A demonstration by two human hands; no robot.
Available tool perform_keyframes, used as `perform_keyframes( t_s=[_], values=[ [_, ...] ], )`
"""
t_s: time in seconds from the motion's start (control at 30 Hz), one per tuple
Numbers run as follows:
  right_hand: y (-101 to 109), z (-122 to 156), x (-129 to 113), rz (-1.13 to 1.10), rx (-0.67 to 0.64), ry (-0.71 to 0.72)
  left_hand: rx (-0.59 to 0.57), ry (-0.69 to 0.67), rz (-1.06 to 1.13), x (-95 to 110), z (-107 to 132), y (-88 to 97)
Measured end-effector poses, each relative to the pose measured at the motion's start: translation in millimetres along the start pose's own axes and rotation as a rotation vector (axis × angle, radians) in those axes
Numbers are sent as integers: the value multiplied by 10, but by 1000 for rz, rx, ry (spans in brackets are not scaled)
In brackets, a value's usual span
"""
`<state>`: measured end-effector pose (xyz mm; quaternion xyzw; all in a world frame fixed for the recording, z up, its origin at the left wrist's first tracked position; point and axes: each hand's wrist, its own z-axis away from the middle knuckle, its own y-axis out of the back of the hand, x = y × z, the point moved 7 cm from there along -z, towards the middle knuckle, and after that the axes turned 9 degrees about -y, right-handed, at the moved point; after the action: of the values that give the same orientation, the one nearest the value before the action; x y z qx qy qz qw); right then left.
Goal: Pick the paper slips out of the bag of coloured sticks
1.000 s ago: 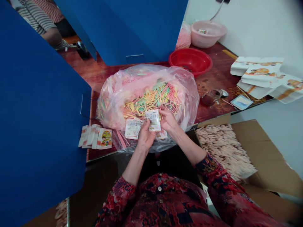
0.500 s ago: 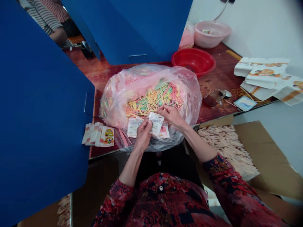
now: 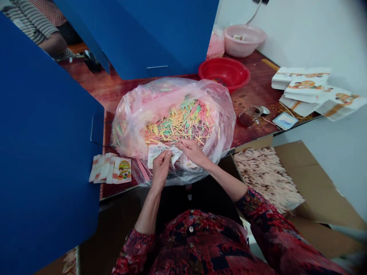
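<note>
Head view: the left hand and right hand each pinch a side of one white packet, held over the near part of the open bag of coloured sticks. Red basin stands behind, rightward.

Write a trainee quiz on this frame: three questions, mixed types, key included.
1. True or false: the left hand and right hand hold the same white packet.
2. What shows in the opening of the plastic bag? A) glass marbles B) thin coloured sticks C) metal screws
3. Fill in the colour: the basin nearer the plastic bag is ____.

Key: 1. True. 2. B. 3. Red.
</note>
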<state>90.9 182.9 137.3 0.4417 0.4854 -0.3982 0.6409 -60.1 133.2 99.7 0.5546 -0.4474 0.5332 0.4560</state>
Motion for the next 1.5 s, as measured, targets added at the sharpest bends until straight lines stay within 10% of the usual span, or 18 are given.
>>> perform_keyframes(
  t_s=[0.3, 0.63, 0.8, 0.9, 1.1, 1.3, 1.5],
  values=[
    [1075, -243, 445, 572, 314, -259, 152, 10, 47, -122, -53, 206],
    [843, -329, 687, 909, 287, -258, 139, 2, 62, -124, -34, 86],
    [1205, -328, 786, 128, 546, -356, 103, 41, 189, -137, -8, 18],
    [1202, -353, 939, -509, 472, -508, 93, 86, 267, -153, 0, -52],
    [1119, -377, 877, -771, 415, -429, 83, 125, 365, -189, 2, -152],
    [1099, -217, 748, -291, 500, -44, 57, 91, 373, -197, 13, -165],
    [916, -54, 785, 175, 367, -8, 68, 87, 289, -173, 23, -165]
  ],
)
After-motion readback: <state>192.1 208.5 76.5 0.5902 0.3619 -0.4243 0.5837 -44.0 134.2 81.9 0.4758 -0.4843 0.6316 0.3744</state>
